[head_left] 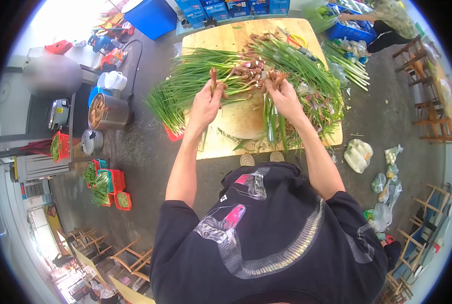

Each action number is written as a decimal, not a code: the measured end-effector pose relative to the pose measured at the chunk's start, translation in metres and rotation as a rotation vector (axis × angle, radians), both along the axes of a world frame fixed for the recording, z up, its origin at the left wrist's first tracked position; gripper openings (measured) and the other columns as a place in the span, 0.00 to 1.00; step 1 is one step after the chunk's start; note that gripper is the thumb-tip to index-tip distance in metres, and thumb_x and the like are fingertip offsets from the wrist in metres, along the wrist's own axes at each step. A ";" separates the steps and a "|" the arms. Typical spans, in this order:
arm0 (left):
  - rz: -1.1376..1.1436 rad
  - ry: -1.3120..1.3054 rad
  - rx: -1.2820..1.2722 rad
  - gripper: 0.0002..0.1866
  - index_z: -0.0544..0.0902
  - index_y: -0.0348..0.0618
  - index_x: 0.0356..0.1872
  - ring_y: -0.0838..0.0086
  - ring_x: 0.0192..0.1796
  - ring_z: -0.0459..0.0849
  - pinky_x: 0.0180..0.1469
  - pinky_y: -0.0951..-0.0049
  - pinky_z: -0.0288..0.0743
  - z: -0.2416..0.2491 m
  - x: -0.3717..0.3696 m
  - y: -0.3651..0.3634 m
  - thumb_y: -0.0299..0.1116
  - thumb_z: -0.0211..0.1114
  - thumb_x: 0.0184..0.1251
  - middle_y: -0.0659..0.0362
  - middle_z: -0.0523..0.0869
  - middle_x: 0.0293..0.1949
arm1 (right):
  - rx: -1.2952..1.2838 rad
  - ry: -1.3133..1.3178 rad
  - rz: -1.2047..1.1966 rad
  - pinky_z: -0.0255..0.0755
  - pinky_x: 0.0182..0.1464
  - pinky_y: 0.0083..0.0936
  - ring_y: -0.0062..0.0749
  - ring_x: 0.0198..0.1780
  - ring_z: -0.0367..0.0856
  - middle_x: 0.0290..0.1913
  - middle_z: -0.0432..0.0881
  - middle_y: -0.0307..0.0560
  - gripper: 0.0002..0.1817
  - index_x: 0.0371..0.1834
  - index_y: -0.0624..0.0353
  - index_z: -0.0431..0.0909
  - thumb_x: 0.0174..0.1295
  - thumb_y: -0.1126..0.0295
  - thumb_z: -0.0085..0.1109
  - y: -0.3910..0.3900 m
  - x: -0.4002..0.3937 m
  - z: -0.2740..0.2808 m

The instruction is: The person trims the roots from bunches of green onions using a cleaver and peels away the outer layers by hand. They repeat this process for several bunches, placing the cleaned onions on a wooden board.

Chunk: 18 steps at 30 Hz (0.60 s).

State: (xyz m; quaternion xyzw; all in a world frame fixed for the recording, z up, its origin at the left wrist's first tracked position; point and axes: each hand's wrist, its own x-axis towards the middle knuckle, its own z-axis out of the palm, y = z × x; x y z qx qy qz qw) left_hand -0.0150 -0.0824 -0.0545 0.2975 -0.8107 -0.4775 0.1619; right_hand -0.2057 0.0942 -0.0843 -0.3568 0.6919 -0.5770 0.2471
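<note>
My left hand (pixel 209 101) is closed near the middle of the wooden table (pixel 299 30), thumb and fingers pinched together. A thin green stalk hangs below it, seemingly a scallion (pixel 204 136) in that grip; the fingers hide most of it. To its right, my right hand (pixel 285 99) closes around scallions (pixel 274 119), their brownish root ends up and the leaves hanging down. Beyond my left hand lies a spread bunch of scallions (pixel 200 68) with reddish bulbs. Another scallion heap (pixel 297 63) lies beyond and right of my right hand, with loose trimmings (pixel 319 109) beside it.
Yellow-handled scissors (pixel 294 38) lie at the table's far right. A red container (pixel 172 133) shows under its left edge. On the floor stand a large metal pot (pixel 109 110) and red vegetable baskets (pixel 117 180) at left, with a white bag (pixel 358 155) at right. Another person (pixel 388 23) handles greens by a blue crate (pixel 355 31).
</note>
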 end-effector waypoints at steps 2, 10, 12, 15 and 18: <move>-0.079 0.055 0.151 0.19 0.82 0.38 0.56 0.78 0.34 0.84 0.38 0.73 0.79 -0.008 -0.004 0.000 0.46 0.55 0.92 0.60 0.92 0.44 | -0.099 -0.101 0.003 0.77 0.48 0.29 0.25 0.43 0.82 0.41 0.87 0.39 0.18 0.59 0.63 0.83 0.85 0.58 0.57 -0.016 0.002 -0.025; -0.056 0.002 -0.115 0.20 0.79 0.39 0.61 0.42 0.44 0.90 0.49 0.50 0.80 -0.032 -0.023 0.030 0.46 0.61 0.86 0.39 0.90 0.41 | -0.449 -1.086 -0.073 0.80 0.55 0.31 0.28 0.54 0.85 0.57 0.85 0.38 0.17 0.69 0.52 0.78 0.85 0.60 0.58 -0.053 0.046 -0.015; -0.104 0.003 -0.067 0.20 0.80 0.39 0.60 0.39 0.45 0.90 0.49 0.50 0.80 -0.028 -0.017 0.027 0.47 0.63 0.84 0.38 0.90 0.40 | -0.537 -1.253 -0.056 0.83 0.58 0.36 0.31 0.55 0.87 0.56 0.86 0.38 0.14 0.68 0.51 0.78 0.85 0.64 0.57 -0.053 0.049 -0.021; -0.110 -0.224 -0.031 0.21 0.82 0.40 0.63 0.53 0.50 0.93 0.56 0.59 0.81 -0.016 -0.010 0.025 0.45 0.68 0.82 0.44 0.93 0.46 | -0.491 -1.232 -0.040 0.82 0.58 0.35 0.31 0.53 0.87 0.55 0.86 0.39 0.12 0.65 0.52 0.79 0.85 0.64 0.57 -0.053 0.052 -0.034; -0.155 -0.142 -0.124 0.24 0.83 0.41 0.64 0.54 0.50 0.93 0.56 0.59 0.82 -0.024 -0.005 0.030 0.47 0.72 0.79 0.44 0.93 0.48 | -0.407 -1.125 -0.147 0.82 0.58 0.35 0.32 0.52 0.87 0.52 0.87 0.40 0.10 0.61 0.54 0.79 0.86 0.63 0.55 -0.057 0.058 -0.039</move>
